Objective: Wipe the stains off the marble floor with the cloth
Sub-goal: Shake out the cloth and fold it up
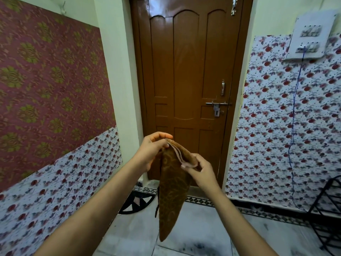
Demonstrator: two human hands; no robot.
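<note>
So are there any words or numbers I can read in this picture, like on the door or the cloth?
None can be read.
The door: no words or numbers.
The cloth: only a swirly pattern, no letters.
The switchboard: any markings are too small and blurred to tell.
The wallpaper: only flowers.

- My left hand (pixel 153 150) and right hand (pixel 201 169) pinch the top edge of the brown cloth (pixel 171 191).
- Cloth hangs folded above the marble floor (pixel 199 228), facing the brown door (pixel 186 71).
- Dark stains (pixel 195 245) on floor below.
</note>
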